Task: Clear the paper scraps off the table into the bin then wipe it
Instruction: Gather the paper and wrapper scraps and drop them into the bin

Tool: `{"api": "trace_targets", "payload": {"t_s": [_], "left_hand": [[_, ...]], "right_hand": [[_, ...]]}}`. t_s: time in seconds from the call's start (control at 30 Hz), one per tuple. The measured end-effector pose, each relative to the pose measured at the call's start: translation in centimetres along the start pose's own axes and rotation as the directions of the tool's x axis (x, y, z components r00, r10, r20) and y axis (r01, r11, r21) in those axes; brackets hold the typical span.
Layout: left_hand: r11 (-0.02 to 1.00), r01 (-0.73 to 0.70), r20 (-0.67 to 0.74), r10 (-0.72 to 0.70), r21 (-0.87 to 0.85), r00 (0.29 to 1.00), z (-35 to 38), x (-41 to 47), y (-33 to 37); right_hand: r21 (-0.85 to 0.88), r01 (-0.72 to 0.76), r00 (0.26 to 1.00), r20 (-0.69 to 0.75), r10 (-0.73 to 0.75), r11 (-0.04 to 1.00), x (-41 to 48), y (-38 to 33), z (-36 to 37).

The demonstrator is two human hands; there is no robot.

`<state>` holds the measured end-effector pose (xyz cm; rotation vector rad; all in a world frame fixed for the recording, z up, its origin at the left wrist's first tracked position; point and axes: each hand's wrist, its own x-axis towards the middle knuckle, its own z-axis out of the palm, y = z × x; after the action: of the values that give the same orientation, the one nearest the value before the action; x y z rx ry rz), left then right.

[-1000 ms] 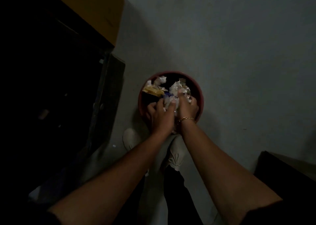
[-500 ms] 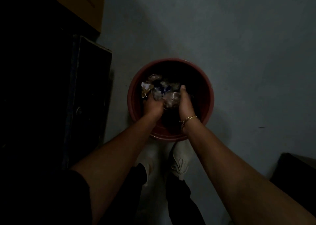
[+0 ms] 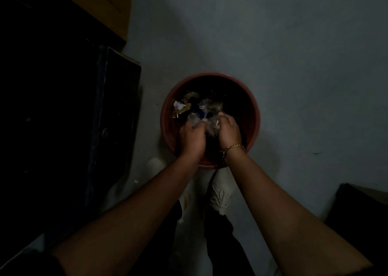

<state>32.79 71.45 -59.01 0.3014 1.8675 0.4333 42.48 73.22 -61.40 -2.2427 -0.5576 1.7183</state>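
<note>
The paper scraps point(image 3: 196, 111) lie inside a round reddish-brown bin point(image 3: 210, 75) that stands on the floor, a dim heap of crumpled pale, yellowish and blue pieces gathered in the left and middle of the bin, with one bright white piece near its left wall. Both hands are down inside the bin on its near side. The left hand point(image 3: 192, 137) has its fingers curled downward and its thumb stretched toward the middle, and the right hand point(image 3: 228, 129) is curled likewise, just beside it; between the two they clasp a pale crumpled wad of the scraps, though the light is too poor to show each finger. A gold chain bracelet point(image 3: 233, 147) circles the right wrist, level with the near rim of the bin. Both bare forearms reach in from the bottom edge. Under them a white shoe point(image 3: 220, 198) with dark trousers point(image 3: 220, 233) above it stands just short of the bin, and the pale toe of a second shoe point(image 3: 155, 164) shows left of the left wrist. The grey floor point(image 3: 283, 44) fills the upper right. A dark cabinet point(image 3: 117, 118) stands to the left of the bin, with a yellowish-brown board point(image 3: 109, 2) past it at the top. A small pale fleck point(image 3: 136, 181) lies on the floor by the cabinet's foot, and a dark block point(image 3: 361, 219) fills the lower right corner.
</note>
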Motion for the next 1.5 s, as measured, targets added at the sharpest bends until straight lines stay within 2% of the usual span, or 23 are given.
{"api": "trace_targets", "payload": {"t_s": [0.07,0.13,0.2,0.23,0.3,0.43,0.47,0.57,0.67,0.73,0.87,1.0,1.17,1.27,1.33,1.37,1.5], "left_hand": [[0.995,0.005,0.173,0.011,-0.096,0.985,0.1,-4.4,3.1],[0.990,0.088,0.349,-0.045,-0.108,0.936,0.4,-8.3,5.5],[0.957,0.163,0.402,-0.054,-0.242,0.914,0.6,-10.5,6.7],[0.924,0.196,0.393,-0.055,-0.327,0.918,0.2,-10.9,7.4],[0.900,0.189,0.336,-0.050,-0.394,0.940,-0.5,-11.0,8.2],[0.927,0.113,0.216,-0.036,-0.358,0.976,-3.6,-13.8,9.9],[0.942,0.074,0.205,-0.006,-0.326,0.979,-4.9,-15.5,10.6],[0.975,-0.099,0.210,0.140,-0.198,0.968,-10.5,-23.0,12.2],[0.957,-0.269,0.141,0.283,-0.112,0.949,-16.7,-31.0,12.0],[0.915,-0.393,0.044,0.398,-0.091,0.916,-21.1,-35.9,10.9],[0.881,-0.462,-0.230,0.431,-0.104,0.873,-29.7,-43.8,7.4],[0.863,-0.459,-0.504,0.306,-0.212,0.808,-36.9,-48.8,2.6],[0.873,-0.456,-0.776,0.166,-0.172,0.609,-44.3,-51.0,-6.0],[0.908,-0.352,-0.859,-0.018,-0.229,0.511,-47.7,-51.4,-12.3],[0.936,-0.217,-0.852,-0.134,-0.276,0.505,-49.8,-52.0,-16.3],[0.944,-0.145,-0.844,-0.186,-0.295,0.503,-50.8,-52.4,-18.1],[0.948,0.165,-0.807,-0.319,-0.274,0.497,-55.1,-52.7,-24.6]], "right_hand": [[0.052,0.028,1.000,0.011,-0.029,0.998,-1.6,0.3,-0.1],[0.125,0.011,0.997,0.078,-0.021,0.992,-5.3,-1.4,-0.3],[0.186,-0.012,0.992,0.126,-0.012,0.982,-10.2,-4.4,-1.0],[0.212,-0.026,0.988,0.155,-0.007,0.977,-12.3,-5.6,-1.3],[0.267,-0.018,0.977,0.211,-0.040,0.964,-15.6,-6.9,-2.2],[0.387,-0.062,0.945,0.319,-0.071,0.920,-23.1,-10.4,-4.9],[0.394,-0.038,0.952,0.294,-0.087,0.918,-24.9,-11.0,-5.6],[0.254,0.146,0.965,0.178,-0.194,0.956,-31.6,-13.3,-8.0],[0.058,0.366,0.910,0.185,-0.371,0.929,-37.3,-15.5,-9.3],[-0.073,0.528,0.834,0.232,-0.501,0.846,-40.5,-17.2,-9.3],[-0.200,0.746,0.651,0.418,-0.634,0.635,-47.6,-20.7,-7.1],[-0.243,0.868,0.489,0.576,-0.655,0.434,-53.7,-22.7,-2.8],[-0.248,0.942,0.333,0.754,-0.566,0.225,-57.7,-21.3,6.2],[-0.275,0.961,0.230,0.856,-0.464,-0.033,-58.7,-18.0,12.2],[-0.308,0.911,0.195,0.907,-0.372,-0.274,-59.5,-14.7,15.2],[-0.301,0.882,0.179,0.925,-0.335,-0.361,-60.0,-12.7,16.2],[-0.237,0.804,0.129,0.965,-0.229,-0.545,-61.7,-4.3,18.9]]}}
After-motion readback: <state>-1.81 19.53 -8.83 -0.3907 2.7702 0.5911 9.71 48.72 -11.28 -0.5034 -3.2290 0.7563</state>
